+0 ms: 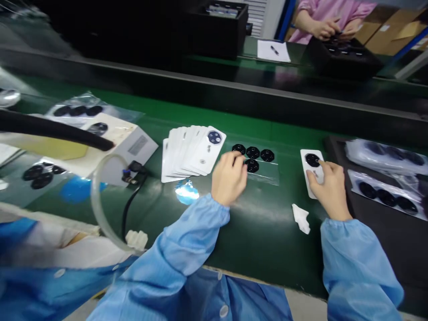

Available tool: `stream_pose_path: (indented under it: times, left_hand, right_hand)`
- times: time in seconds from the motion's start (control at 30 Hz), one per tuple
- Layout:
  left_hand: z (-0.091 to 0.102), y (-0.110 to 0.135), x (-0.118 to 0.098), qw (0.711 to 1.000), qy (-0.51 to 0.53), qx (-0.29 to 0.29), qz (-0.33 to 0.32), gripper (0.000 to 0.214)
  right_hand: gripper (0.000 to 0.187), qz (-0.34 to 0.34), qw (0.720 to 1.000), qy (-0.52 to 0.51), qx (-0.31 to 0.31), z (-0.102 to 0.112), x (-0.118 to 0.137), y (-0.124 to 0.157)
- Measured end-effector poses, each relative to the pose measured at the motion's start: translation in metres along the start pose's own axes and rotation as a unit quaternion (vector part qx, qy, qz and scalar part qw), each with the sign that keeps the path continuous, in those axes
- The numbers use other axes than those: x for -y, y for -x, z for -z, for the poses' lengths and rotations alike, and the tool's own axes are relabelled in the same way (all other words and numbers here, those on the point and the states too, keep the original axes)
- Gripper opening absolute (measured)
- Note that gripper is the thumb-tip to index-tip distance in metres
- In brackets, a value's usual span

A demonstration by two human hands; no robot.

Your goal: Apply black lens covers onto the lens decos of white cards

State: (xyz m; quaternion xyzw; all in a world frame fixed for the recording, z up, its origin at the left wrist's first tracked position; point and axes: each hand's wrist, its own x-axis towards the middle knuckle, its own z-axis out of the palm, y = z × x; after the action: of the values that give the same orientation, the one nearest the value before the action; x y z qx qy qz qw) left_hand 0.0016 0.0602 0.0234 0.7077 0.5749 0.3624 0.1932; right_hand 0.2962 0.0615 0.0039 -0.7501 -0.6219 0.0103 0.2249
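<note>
My left hand (230, 177) reaches over a clear film sheet (264, 171) that carries several round black lens rings (253, 153), with its fingers curled at one ring near the sheet's near edge. My right hand (329, 187) rests on a white phone back cover (312, 171) with a black round camera ring, fingers closed over its lower part. A fanned stack of white back covers (190, 154) lies just left of my left hand. Both arms wear blue sleeves.
A white box device (133, 147) with a black hose and clear tube stands at the left. A crumpled white wipe (301, 218) lies between my hands. A black tray (384, 223) with bagged rings sits right. Across the belt, a person in pink works over a black tray (341, 55).
</note>
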Motion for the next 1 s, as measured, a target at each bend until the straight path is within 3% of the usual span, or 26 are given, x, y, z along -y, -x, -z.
stream_pose_path:
  times: [0.17,0.27,0.4,0.47,0.57,0.63,0.73,0.8,0.83,0.9,0.97,1.0]
  left_hand:
    - [0.025,-0.035,0.056,0.976,-0.162,-0.088,0.118,0.058]
    - [0.031,-0.044,0.073,0.965,-0.189,-0.098,0.154,0.057]
    - [0.035,-0.053,0.079,0.962,-0.179,-0.116,0.172,0.048]
    - [0.04,-0.056,0.078,0.962,-0.159,-0.137,0.173,0.034]
    - [0.055,-0.054,0.068,0.965,-0.104,-0.166,0.171,0.016]
    - [0.064,-0.045,0.056,0.972,-0.049,-0.166,0.16,0.017]
    - [0.061,-0.015,0.03,0.986,0.049,-0.111,0.119,0.035]
    - [0.042,0.015,0.014,0.987,0.13,-0.029,0.091,0.054]
    - [0.03,0.031,0.006,0.969,0.224,0.045,0.091,0.063]
    - [0.005,0.064,-0.007,0.929,0.307,0.167,0.121,0.073]
    - [-0.01,0.091,-0.015,0.931,0.264,0.216,0.13,0.071]
    - [-0.013,0.1,-0.016,0.941,0.221,0.225,0.126,0.066]
  right_hand:
    - [0.059,0.044,0.998,-0.028,0.024,-0.004,0.009,0.008]
    - [0.057,0.061,0.997,-0.048,0.021,0.0,0.012,0.01]
    - [0.053,0.073,0.995,-0.072,0.011,0.006,0.015,0.013]
    - [0.051,0.076,0.994,-0.082,0.003,0.008,0.016,0.014]
    - [0.048,0.091,0.991,-0.099,-0.016,0.014,0.018,0.015]
    - [0.044,0.114,0.986,-0.118,-0.034,0.018,0.023,0.015]
    - [0.035,0.141,0.973,-0.18,-0.046,0.023,0.035,0.021]
    - [0.033,0.145,0.958,-0.248,-0.009,0.022,0.043,0.031]
    - [0.035,0.151,0.947,-0.281,0.027,0.02,0.048,0.04]
    - [0.047,0.181,0.924,-0.31,0.128,0.015,0.055,0.06]
    - [0.077,0.254,0.901,-0.271,0.224,0.01,0.061,0.083]
    - [0.092,0.269,0.899,-0.25,0.238,0.007,0.064,0.092]
